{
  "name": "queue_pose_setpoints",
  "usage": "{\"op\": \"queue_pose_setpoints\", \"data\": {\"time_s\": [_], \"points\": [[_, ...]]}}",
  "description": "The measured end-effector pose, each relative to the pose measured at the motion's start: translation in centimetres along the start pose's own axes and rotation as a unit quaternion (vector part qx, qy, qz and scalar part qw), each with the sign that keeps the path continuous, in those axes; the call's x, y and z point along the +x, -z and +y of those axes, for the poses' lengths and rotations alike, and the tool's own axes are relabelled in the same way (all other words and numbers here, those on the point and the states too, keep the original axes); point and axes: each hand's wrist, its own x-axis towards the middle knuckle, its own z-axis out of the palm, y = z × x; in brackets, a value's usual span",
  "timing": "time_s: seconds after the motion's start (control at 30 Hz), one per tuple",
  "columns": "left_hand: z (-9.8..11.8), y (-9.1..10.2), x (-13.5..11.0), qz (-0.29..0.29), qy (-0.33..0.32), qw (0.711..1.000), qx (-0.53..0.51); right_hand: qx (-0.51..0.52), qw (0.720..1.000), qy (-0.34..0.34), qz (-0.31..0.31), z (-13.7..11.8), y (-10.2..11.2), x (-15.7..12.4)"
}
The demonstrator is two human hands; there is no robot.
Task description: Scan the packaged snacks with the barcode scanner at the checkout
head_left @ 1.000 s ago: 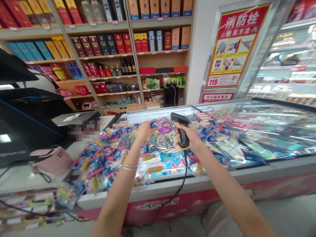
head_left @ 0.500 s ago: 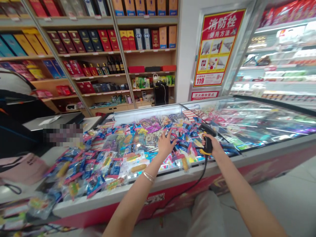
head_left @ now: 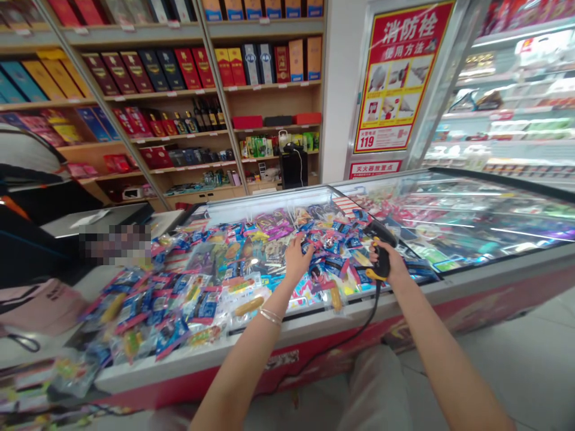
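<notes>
My right hand (head_left: 392,266) is wrapped round the handle of a black and yellow barcode scanner (head_left: 380,248), its cable hanging down the front of the freezer. My left hand (head_left: 296,258) reaches into a heap of small colourful snack packets (head_left: 215,281) spread over the glass lid of the chest freezer (head_left: 314,326). Its fingers curl down onto a blue packet (head_left: 309,244); whether they grip it is unclear. A bracelet shows on my left wrist.
Behind the freezer stand wooden shelves (head_left: 269,90) of boxed bottles. A red and yellow fire-hydrant poster (head_left: 399,78) hangs to the right, beside an open refrigerated case (head_left: 507,102). A pink pouch (head_left: 40,308) and a black till screen (head_left: 27,239) sit at the left.
The view swung left to right at first. My left hand went from a raised packet down to the pile, spread flat, then curled. The scanner dropped lower on the right.
</notes>
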Motion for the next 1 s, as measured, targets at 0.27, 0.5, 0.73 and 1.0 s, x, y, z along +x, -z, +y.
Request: {"op": "queue_pose_setpoints", "data": {"time_s": [0.27, 0.5, 0.73, 1.0], "points": [[0.6, 1.2, 0.6, -0.037, 0.013, 0.997, 0.06, -0.001, 0.999, -0.027, 0.025, -0.9, -0.7, -0.5], [-2.7, 12.0, 4.0, -0.046, -0.063, 0.991, 0.106, -0.108, 0.994, 0.029, 0.013, -2.3, -5.1, -2.8], [-11.9, 22.6, 3.9, -0.022, 0.079, 0.99, 0.119, -0.117, 0.989, -0.031, -0.091, 1.3, -15.3, -4.7], [-15.8, 22.2, 1.3, -0.17, 0.031, 0.983, 0.07, -0.113, 0.968, -0.122, -0.187, 8.8, -24.8, -3.9]]}}
